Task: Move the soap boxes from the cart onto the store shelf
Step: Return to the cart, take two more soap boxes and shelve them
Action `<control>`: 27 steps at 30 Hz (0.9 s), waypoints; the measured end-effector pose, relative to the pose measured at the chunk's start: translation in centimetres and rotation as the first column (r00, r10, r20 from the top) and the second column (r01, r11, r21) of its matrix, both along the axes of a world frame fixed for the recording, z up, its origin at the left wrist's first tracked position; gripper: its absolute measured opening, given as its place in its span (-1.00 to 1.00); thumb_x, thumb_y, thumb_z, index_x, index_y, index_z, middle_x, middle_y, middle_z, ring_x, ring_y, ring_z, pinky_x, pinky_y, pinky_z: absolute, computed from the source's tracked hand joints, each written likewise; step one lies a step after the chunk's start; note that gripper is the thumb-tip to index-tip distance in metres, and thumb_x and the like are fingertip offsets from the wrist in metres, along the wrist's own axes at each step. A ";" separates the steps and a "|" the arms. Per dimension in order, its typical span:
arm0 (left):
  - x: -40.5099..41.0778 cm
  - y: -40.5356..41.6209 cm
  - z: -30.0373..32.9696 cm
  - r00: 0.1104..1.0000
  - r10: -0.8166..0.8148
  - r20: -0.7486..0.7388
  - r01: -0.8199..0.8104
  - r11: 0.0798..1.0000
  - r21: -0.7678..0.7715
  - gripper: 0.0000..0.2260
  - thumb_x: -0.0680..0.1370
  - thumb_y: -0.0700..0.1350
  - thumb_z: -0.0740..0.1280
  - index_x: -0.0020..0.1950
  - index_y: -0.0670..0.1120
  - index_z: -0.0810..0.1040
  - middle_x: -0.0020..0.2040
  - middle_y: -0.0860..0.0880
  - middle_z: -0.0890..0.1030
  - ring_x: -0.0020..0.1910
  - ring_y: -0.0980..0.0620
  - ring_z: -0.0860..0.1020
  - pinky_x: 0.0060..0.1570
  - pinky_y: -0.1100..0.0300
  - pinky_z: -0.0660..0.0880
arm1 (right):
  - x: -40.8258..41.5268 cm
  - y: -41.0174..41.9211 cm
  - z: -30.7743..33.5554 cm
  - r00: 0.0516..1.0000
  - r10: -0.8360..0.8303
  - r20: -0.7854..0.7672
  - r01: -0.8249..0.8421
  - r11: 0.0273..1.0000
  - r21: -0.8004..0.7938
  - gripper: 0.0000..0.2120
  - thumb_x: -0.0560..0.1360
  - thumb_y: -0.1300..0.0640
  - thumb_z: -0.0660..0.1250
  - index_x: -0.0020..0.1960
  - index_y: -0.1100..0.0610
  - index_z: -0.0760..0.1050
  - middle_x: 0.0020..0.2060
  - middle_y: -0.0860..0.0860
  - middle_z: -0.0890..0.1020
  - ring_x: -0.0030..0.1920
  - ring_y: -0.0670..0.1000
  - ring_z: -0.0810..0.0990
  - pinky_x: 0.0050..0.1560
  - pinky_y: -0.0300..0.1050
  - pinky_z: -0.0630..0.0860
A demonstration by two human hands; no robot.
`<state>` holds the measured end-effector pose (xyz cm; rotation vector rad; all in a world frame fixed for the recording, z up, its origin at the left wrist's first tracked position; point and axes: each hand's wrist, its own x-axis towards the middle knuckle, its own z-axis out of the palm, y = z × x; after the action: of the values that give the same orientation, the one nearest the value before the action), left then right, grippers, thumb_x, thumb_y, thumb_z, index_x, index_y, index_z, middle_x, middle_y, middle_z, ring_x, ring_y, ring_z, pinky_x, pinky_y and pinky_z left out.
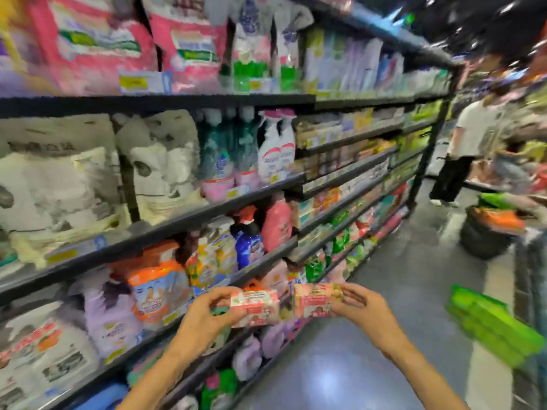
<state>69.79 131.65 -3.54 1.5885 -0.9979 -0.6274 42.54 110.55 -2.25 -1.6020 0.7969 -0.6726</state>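
I hold two pink-and-white soap boxes out in front of me, over the aisle floor beside the store shelf (213,211). My left hand (207,313) grips the left soap box (256,307) by its left end. My right hand (365,310) grips the right soap box (315,300) by its right end. The two boxes sit side by side with a narrow gap between them. The cart (529,291) stands at the right edge, with green packs (491,324) stacked on it. The whole view is blurred.
Black shelves run along the left, packed with bags, bottles and pouches. The grey aisle floor (384,335) stretches ahead. A person in a white shirt (470,137) stands at the far end, near a dark basket of goods (485,232).
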 end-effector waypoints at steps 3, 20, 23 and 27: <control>-3.6 -8.2 2.0 0.997 -0.077 0.008 0.078 0.996 -0.039 -0.40 0.14 0.37 0.59 0.08 0.10 0.68 0.03 -0.02 0.73 0.00 0.02 0.69 0.05 -0.01 0.63 | -5.9 -5.3 1.7 0.995 -0.096 0.029 0.097 0.994 -0.057 -0.62 0.38 0.47 0.46 0.12 0.18 0.59 -0.05 0.00 0.75 -0.05 -0.14 0.70 -0.10 -0.33 0.58; -25.5 -48.2 10.8 0.919 -0.371 0.133 0.388 0.911 -0.142 -0.71 0.47 -0.18 0.54 0.18 -0.06 0.64 0.04 -0.04 0.73 -0.06 -0.04 0.71 -0.24 0.27 0.60 | -32.0 -34.0 9.7 0.896 -0.429 0.115 0.443 0.881 -0.163 -0.61 0.40 0.38 0.49 0.20 0.18 0.58 0.09 0.10 0.69 0.03 -0.17 0.68 0.02 -0.29 0.60; -27.5 -54.9 11.5 0.907 -0.400 0.128 0.417 0.895 -0.157 -0.73 0.48 -0.17 0.54 0.16 -0.05 0.64 0.02 -0.02 0.74 -0.02 0.03 0.71 -0.15 0.31 0.60 | -33.7 -39.4 10.2 0.879 -0.458 0.131 0.475 0.865 -0.161 -0.64 0.41 0.36 0.49 0.12 0.05 0.59 0.07 0.06 0.71 0.09 -0.06 0.68 0.17 -0.11 0.59; -29.0 -64.9 12.0 0.883 -0.453 0.122 0.468 0.865 -0.178 -0.72 0.48 -0.15 0.53 0.18 -0.06 0.63 0.03 -0.01 0.74 -0.02 0.03 0.71 -0.07 0.19 0.64 | -34.8 -47.7 10.9 0.867 -0.478 0.144 0.498 0.849 -0.179 -0.62 0.43 0.30 0.50 0.20 0.06 0.58 0.05 -0.01 0.72 0.13 -0.04 0.67 0.21 -0.05 0.56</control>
<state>40.78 66.78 8.45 1.2019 -1.4746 -0.7632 7.71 62.88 8.60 -1.5458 1.1082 -1.2272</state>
